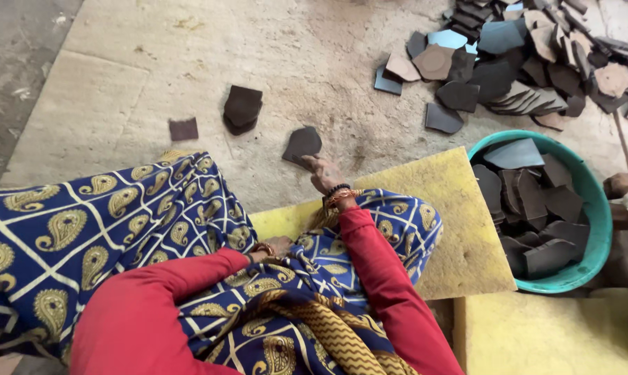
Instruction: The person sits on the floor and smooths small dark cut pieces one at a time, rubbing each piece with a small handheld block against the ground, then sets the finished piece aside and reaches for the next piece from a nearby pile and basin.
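Reaching forward, my right hand (324, 172) rests its fingertips on a dark, flat, rounded leather piece (302, 144) lying on the sandy stone floor (189, 62); that grip is loose, fingers spread over the piece's near edge, not closed round it. My left hand (276, 246) lies in my lap against the blue and gold patterned cloth (85, 229); its grip I cannot tell. Left of the leather piece sit a small stack of dark pieces (242, 109) and a single dark square (183, 129). Right of it lie a yellow foam mat (460, 229), a teal round tub (591, 229) of dark pieces, and a heap of offcuts (522, 62) beyond.
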